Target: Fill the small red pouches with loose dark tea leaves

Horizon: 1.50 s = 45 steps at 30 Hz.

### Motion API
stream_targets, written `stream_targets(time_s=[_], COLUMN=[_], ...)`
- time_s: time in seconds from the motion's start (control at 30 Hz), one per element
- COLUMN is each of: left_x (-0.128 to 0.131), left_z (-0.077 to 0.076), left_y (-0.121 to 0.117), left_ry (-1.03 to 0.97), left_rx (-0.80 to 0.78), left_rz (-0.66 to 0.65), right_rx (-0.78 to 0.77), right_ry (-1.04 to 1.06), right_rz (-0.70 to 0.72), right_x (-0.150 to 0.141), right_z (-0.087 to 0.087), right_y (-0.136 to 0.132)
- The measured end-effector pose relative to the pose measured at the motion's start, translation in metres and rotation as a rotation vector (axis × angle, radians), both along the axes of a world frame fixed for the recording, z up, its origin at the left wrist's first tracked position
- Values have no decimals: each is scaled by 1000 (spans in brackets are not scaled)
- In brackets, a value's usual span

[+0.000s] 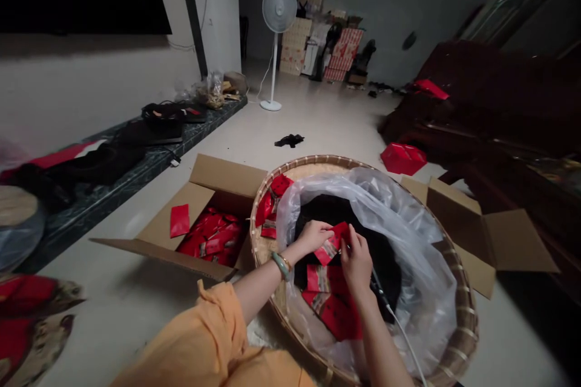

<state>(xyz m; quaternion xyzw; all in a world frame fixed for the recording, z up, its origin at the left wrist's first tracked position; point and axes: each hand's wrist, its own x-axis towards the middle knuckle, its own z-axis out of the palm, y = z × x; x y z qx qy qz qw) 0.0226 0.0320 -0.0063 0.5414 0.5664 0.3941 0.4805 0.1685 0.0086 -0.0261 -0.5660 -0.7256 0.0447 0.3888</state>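
Note:
Both hands are over a large round bamboo basket, holding a small red printed packet between them. My left hand, with a green bangle and a gold-coloured one at the wrist, pinches the packet's left edge. The fingers of my right hand are closed at its right side. Under the hands, a clear plastic bag lies spread open around dark black contents. More red packets lie on top of these contents. Beside my right wrist is a slim black tool with a white cord.
Left of the basket, an open cardboard box holds many red packets. Another open box stands at the right. A red bag-like object and a black item lie on the floor. Farther back stands a white fan.

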Motion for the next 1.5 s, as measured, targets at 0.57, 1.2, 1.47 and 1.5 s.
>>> stream_targets(time_s=[0.57, 1.2, 1.47, 1.5], left_x=[1, -23, -12, -9], left_z=[7, 19, 20, 16], left_y=[1, -5, -15, -17], left_ry=[-621, 124, 164, 132], left_rx=[8, 322, 251, 240], left_rz=[296, 45, -33, 8], right_rx=[-567, -458, -148, -140], right_ry=[1075, 708, 601, 582], right_rz=[78, 172, -121, -129], right_x=[-8, 11, 7, 6], right_z=[19, 34, 29, 28], right_y=[1, -2, 2, 2])
